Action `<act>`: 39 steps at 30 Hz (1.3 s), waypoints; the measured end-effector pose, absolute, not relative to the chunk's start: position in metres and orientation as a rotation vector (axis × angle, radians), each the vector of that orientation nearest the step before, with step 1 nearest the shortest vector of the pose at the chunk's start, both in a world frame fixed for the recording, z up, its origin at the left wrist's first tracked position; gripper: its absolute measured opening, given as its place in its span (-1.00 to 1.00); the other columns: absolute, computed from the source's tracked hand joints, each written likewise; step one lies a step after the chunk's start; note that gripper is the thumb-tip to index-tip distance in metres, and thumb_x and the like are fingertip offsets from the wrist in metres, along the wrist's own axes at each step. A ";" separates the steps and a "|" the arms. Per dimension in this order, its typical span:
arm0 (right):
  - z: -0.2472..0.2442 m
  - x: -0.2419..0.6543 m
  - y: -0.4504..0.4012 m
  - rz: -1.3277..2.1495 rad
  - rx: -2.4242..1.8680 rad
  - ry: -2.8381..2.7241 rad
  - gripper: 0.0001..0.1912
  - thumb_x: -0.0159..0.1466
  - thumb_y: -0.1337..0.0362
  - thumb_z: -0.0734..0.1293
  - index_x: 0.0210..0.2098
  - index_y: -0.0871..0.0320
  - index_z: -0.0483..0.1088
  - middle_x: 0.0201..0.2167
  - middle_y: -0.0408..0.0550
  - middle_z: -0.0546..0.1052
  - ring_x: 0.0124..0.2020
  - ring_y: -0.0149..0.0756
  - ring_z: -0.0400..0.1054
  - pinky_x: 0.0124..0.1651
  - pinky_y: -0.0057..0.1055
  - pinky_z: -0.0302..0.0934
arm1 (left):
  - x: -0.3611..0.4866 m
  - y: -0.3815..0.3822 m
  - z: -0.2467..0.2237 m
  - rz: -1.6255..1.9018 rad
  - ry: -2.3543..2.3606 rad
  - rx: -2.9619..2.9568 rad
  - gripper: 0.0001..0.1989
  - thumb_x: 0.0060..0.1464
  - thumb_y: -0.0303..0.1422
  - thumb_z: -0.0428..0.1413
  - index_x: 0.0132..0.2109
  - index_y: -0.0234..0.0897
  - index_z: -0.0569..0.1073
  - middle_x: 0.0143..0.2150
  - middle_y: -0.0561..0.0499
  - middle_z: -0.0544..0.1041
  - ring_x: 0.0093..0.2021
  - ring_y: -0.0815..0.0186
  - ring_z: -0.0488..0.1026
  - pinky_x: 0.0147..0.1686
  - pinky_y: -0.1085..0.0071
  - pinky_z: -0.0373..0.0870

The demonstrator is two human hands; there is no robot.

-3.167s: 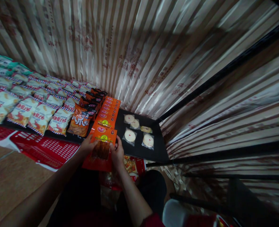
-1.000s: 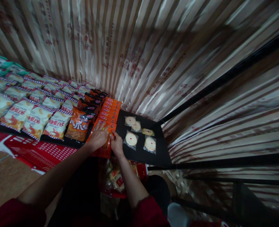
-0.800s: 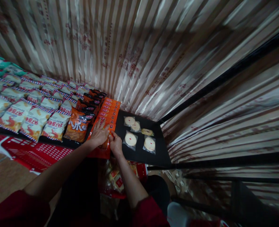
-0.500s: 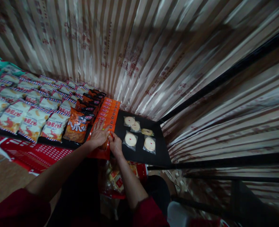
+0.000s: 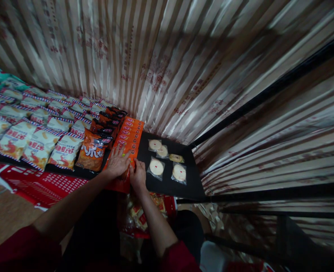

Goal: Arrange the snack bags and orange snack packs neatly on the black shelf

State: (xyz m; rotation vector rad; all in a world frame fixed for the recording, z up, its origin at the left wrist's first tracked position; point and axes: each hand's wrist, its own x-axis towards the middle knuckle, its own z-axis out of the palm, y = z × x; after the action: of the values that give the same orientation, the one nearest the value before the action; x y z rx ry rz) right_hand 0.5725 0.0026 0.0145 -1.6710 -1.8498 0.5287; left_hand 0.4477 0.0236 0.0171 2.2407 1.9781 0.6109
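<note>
A row of overlapping flat orange snack packets [image 5: 133, 132] lies on the black shelf board [image 5: 189, 158]. My left hand [image 5: 117, 163] is open, lying flat on the nearer packets with its fingers spread. At their right edge is my right hand [image 5: 138, 174], its fingers bent and closed against the front packet's side. The hands partly cover this front packet. Right of my hands lie several round pale crackers or cakes in clear wrappers, one of them a wrapped round piece [image 5: 156, 167]. To the left stands an orange-and-black snack bag [image 5: 91, 153].
Rows of white snack bags [image 5: 66, 151] fill the left side, with green bags [image 5: 12, 82] farther back. A red basket [image 5: 39, 187] sits under the board's left front. Below my right arm is another red container [image 5: 171, 207] with packaged food. Striped sheeting hangs behind; a black pole [image 5: 254, 100] slants across.
The front orange packet's near end has shifted slightly left. My right hand has moved a little left and its fingers have shifted along the packet edge. My left hand stays nearly in place.
</note>
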 end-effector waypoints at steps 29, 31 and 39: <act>0.001 0.576 0.000 0.220 -1.554 -2.045 -0.57 0.28 0.38 0.07 0.08 0.34 0.33 0.11 0.19 0.36 0.05 -0.14 0.21 0.10 -0.19 0.13 | 0.450 0.023 0.018 0.533 1.984 2.321 -0.53 0.16 -0.26 -0.09 0.22 -0.08 0.24 0.34 -0.05 0.07 0.33 -0.02 -0.11 0.21 -0.10 -0.15; 0.000 0.576 -0.001 0.217 -1.564 -2.033 -0.57 0.28 0.38 0.07 0.07 0.34 0.34 0.09 0.18 0.37 0.04 -0.15 0.22 0.10 -0.20 0.13 | 0.450 0.023 0.018 0.515 1.981 2.331 -0.54 0.16 -0.22 -0.09 0.21 -0.04 0.25 0.34 -0.02 0.06 0.33 -0.03 -0.12 0.21 -0.12 -0.18; 0.002 0.576 -0.002 0.208 -1.580 -2.032 -0.58 0.29 0.37 0.07 0.05 0.38 0.34 0.05 0.19 0.40 0.05 -0.15 0.21 0.11 -0.22 0.11 | 0.454 0.020 0.015 0.519 2.001 2.346 -0.51 0.16 -0.15 -0.09 0.22 -0.08 0.24 0.33 -0.08 0.08 0.33 -0.07 -0.12 0.20 -0.17 -0.27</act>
State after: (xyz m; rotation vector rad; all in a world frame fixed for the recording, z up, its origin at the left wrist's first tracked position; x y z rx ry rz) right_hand 0.5755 -0.0016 0.0017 -1.5801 -2.0316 0.2075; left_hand 0.4540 0.0204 0.0150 2.3455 2.0014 0.5193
